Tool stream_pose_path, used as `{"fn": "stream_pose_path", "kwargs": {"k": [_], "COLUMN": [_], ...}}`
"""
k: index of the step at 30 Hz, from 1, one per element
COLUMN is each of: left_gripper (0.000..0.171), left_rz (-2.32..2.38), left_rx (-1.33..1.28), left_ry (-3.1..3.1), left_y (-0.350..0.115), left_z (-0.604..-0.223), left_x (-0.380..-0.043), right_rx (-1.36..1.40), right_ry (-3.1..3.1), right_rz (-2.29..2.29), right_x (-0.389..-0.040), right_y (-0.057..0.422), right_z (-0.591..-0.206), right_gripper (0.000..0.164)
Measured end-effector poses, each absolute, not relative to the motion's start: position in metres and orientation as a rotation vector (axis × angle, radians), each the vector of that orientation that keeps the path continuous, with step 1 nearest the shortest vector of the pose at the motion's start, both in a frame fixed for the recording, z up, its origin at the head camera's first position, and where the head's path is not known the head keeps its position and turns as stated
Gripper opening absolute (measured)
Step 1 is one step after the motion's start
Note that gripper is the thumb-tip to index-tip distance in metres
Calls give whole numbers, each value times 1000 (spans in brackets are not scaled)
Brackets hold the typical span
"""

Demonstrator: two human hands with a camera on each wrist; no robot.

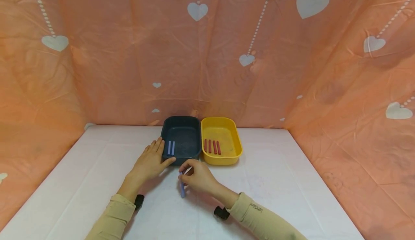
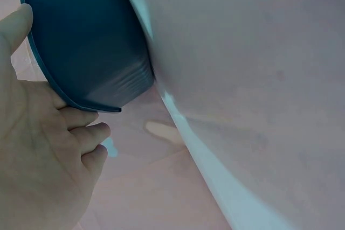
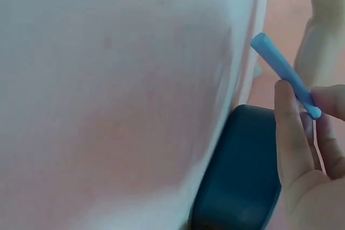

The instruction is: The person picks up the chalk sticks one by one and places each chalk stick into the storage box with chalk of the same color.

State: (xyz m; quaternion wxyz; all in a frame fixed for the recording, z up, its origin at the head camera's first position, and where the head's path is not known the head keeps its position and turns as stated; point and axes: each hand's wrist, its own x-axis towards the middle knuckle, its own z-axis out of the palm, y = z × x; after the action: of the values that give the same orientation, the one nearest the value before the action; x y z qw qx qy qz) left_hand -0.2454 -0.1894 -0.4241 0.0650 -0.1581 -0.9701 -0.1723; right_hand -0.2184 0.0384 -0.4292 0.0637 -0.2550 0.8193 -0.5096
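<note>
My right hand [image 1: 199, 177] pinches a blue chalk stick [image 1: 182, 190] between thumb and fingertips, just in front of the dark teal tray [image 1: 188, 137]. In the right wrist view the chalk [image 3: 283, 68] slants, one end between the fingers and the other sticking out free. The left hand [image 1: 150, 162] rests against the near left corner of that tray, its fingers along the left rim and its thumb at the front rim. Two blue chalk sticks [image 1: 173, 148] lie side by side in the tray's left part.
Right beside the dark tray stands a yellow tray [image 1: 227, 159] with several dark red chalk sticks [image 1: 215, 147] at its left side. Both stand on a white-covered table [image 1: 275, 182], near an orange curtain [image 1: 220, 88] with white hearts. Each wrist wears a small black camera [image 1: 222, 213].
</note>
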Motion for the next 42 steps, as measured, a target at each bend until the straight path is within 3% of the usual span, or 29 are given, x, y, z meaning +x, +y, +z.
{"fn": "stream_pose_path", "kwargs": {"k": [23, 42], "left_gripper": [89, 88], "left_rz": [-511, -538], "left_rx": [-470, -480], "left_ry": [-2945, -2929], "left_y": [-189, -188], "left_z": [-424, -423], "left_x": [-246, -246], "right_rx": [-810, -621], "right_ry": [2509, 2457], "right_rz": [-1812, -1877], "right_x": [-247, -297], "right_y": [41, 31], "right_z": [-399, -396], "right_gripper": [13, 18]}}
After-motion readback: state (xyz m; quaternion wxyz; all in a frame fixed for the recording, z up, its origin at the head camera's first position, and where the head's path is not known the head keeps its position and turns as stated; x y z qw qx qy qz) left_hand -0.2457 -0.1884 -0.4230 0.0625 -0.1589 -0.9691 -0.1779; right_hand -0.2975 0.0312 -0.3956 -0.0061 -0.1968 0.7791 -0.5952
